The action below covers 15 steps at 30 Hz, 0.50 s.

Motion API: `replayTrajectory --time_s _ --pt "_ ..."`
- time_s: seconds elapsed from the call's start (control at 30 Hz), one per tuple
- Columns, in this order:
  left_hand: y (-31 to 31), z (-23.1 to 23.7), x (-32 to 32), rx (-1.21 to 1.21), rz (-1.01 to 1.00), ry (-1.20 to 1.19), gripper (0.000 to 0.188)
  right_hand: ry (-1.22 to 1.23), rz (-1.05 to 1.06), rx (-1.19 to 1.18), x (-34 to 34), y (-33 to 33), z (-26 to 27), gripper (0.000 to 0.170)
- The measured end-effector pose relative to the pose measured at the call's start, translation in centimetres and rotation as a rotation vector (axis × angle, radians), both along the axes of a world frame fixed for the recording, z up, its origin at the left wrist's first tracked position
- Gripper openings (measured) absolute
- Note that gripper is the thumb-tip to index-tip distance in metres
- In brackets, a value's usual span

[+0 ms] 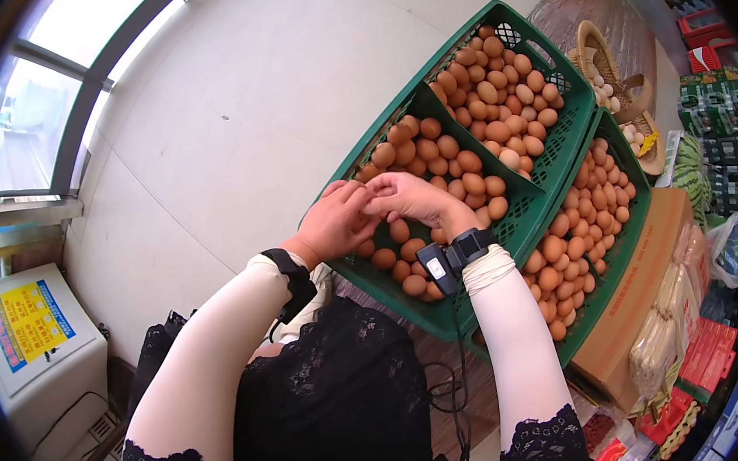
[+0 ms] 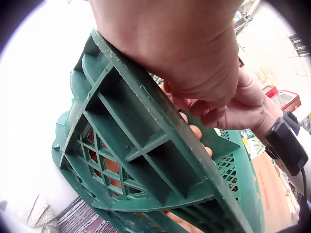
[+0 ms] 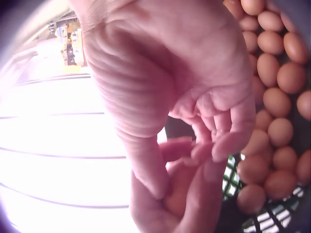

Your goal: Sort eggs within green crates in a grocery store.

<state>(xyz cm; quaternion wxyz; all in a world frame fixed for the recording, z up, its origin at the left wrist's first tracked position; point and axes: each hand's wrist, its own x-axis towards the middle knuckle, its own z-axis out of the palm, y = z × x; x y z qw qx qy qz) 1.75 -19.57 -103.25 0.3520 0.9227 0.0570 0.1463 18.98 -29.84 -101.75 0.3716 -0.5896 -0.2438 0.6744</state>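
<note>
Both hands meet over the near left part of a green crate (image 1: 379, 293) of brown eggs (image 1: 413, 285). In the right wrist view a brown egg (image 3: 179, 194) sits between them. My left hand (image 1: 331, 222) curls its fingers round this egg from below in that view. The thumb and fingertips of my right hand (image 1: 414, 198) pinch at it from the other side. The head view hides most of it behind the fingers. In the left wrist view, my left hand (image 2: 180, 48) passes over the crate rim (image 2: 158, 114), close to my right hand (image 2: 243, 104).
Green dividers (image 1: 456, 126) split the crate. A second crate of eggs (image 1: 591, 211) adjoins it on the right, with a cardboard box (image 1: 642, 286) and baskets (image 1: 594, 44) beyond. Pale floor (image 1: 225, 94) lies left of the crates; a white cabinet (image 1: 52, 372) stands far left.
</note>
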Motion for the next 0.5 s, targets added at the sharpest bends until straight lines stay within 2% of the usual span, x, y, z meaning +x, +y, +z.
replayTrajectory --time_s 0.03,0.07,0.13,0.2,0.23,0.27,0.37,0.43,0.47,0.5 --pt "-0.1 0.5 -0.1 0.002 -0.002 -0.003 0.039 -0.003 -0.112 0.022 1.2 0.2 0.1 0.051" --pt "-0.1 0.9 -0.2 -0.040 0.012 -0.016 0.033 -0.212 -0.252 0.016 2.3 0.9 0.0 0.051" --pt "-0.2 1.0 -0.3 -0.079 0.023 -0.029 0.028 -0.912 -0.484 0.333 3.6 2.2 -3.0 0.050" --pt "0.0 0.7 -0.3 -0.064 0.058 -0.037 0.027 -1.270 -0.227 0.146 3.8 3.4 -4.1 0.050" --pt "0.0 0.7 -0.4 -0.058 0.052 -0.041 0.027 -1.308 -0.193 0.162 3.3 4.0 -4.4 0.048" --pt "-0.1 0.7 -0.4 -0.063 0.064 -0.030 0.025 -1.262 -0.172 0.088 3.4 4.5 -4.4 0.046" --pt "-0.1 0.9 -0.4 -0.075 0.073 -0.029 0.024 -1.284 -0.202 0.102 4.0 4.9 -5.0 0.043" --pt "0.0 0.9 -0.4 -0.101 0.084 -0.026 0.024 -1.085 -0.419 0.081 4.7 4.5 -5.5 0.035" --pt "0.0 0.7 -0.6 -0.106 0.088 -0.021 0.024 -0.935 -0.590 0.184 5.1 4.3 -6.1 0.027" --pt "0.1 0.7 -0.6 -0.117 0.086 -0.027 0.024 -0.475 -0.799 0.219 5.7 3.7 -6.4 0.026"
